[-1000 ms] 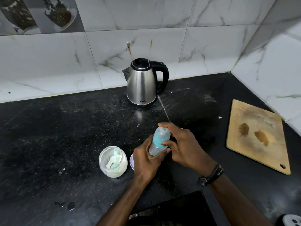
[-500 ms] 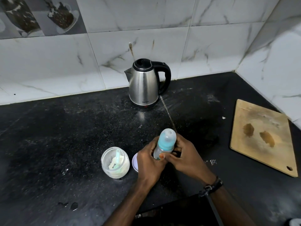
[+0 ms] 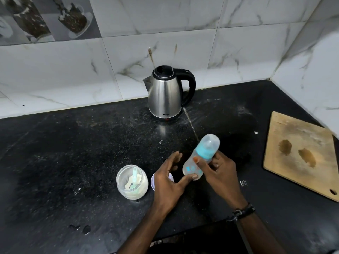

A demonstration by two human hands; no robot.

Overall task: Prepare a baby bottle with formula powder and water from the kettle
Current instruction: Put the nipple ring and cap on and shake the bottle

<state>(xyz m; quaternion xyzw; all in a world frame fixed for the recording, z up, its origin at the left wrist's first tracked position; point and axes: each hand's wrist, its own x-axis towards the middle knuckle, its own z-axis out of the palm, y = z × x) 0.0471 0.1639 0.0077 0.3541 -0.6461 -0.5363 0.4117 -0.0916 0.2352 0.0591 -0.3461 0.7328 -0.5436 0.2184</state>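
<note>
Left hand is letting go, fingers spread, only thumb touching bottle. Right hand is gripping it, tilted above the near counter, cap on. Uncapping likely next.

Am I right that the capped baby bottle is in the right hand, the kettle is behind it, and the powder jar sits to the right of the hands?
Not quite. The head view shows the powder jar to the left of the hands, not the right. The rest stands: the right hand holds the capped baby bottle, and the kettle stands behind it by the wall.
</note>
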